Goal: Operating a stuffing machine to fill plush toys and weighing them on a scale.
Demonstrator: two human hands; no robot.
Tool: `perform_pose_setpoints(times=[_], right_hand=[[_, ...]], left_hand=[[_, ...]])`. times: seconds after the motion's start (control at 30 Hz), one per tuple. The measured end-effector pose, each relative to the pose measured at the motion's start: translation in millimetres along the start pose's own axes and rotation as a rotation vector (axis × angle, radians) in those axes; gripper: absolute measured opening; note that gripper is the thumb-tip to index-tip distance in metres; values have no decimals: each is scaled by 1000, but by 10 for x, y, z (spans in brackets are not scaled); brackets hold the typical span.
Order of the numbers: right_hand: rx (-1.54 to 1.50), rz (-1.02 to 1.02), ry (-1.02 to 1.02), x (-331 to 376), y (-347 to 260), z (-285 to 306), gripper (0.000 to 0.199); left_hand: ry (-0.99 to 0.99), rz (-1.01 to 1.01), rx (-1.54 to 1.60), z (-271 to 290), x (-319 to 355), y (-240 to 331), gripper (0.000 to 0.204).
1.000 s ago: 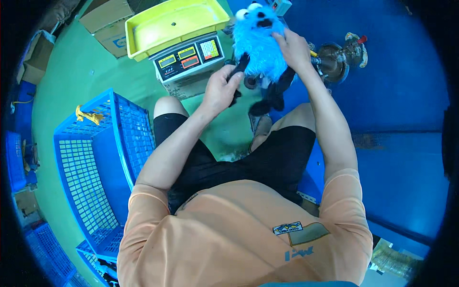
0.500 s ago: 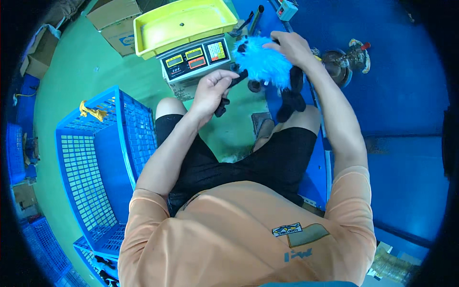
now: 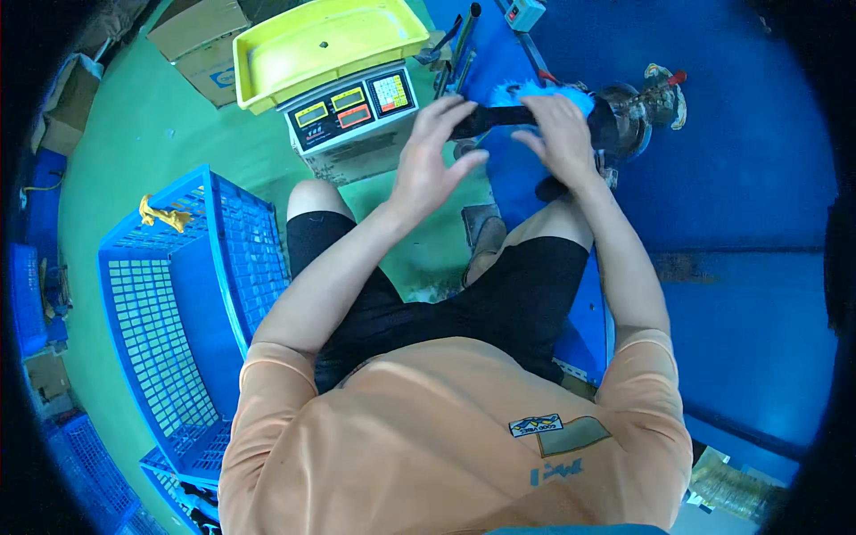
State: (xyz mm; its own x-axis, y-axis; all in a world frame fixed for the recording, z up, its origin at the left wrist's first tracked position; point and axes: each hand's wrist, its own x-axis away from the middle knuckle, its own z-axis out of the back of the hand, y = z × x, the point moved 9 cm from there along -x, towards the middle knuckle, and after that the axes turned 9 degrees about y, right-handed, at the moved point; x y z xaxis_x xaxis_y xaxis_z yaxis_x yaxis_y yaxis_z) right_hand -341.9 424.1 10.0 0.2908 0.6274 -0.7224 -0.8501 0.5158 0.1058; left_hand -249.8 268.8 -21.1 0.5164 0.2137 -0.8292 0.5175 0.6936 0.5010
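Observation:
A plush toy with bright blue fur (image 3: 537, 90) and black limbs is up against the metal fitting at the right, partly hidden by my right hand. My right hand (image 3: 563, 138) lies over the toy, its fingers bent across one long black limb (image 3: 508, 116) and its thumb beneath. That limb stretches sideways toward my left hand (image 3: 434, 160). The left fingertips touch its far end, while the left thumb stands well apart. Another black part (image 3: 551, 188) hangs below my right wrist, near my knee.
A digital scale (image 3: 348, 116) with a yellow tray (image 3: 330, 53) stands ahead to the left. Beside my left leg is a blue plastic basket (image 3: 205, 294). A metal fitting with a red handle (image 3: 635, 125) juts from the blue machine (image 3: 749, 178). Cardboard boxes (image 3: 201, 49) sit far left.
The toy has moved right and turned, reaching the metal fitting. My right hand has come down over its limb. My left hand has moved right and up, and its thumb has spread.

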Motion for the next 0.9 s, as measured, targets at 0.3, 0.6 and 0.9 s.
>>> perform_pose_setpoints(times=[0.3,0.6,0.9], right_hand=[[96,-86,-476,-184,-138,-636,25],[149,-115,-354,11,320,-426,24],[177,-110,-475,-135,35,-511,23]], left_hand=[[-2,798,351,-84,354,-541,39],[115,1429,952,-369,531,-619,28],[89,1316,933,-355,552,-769,25]])
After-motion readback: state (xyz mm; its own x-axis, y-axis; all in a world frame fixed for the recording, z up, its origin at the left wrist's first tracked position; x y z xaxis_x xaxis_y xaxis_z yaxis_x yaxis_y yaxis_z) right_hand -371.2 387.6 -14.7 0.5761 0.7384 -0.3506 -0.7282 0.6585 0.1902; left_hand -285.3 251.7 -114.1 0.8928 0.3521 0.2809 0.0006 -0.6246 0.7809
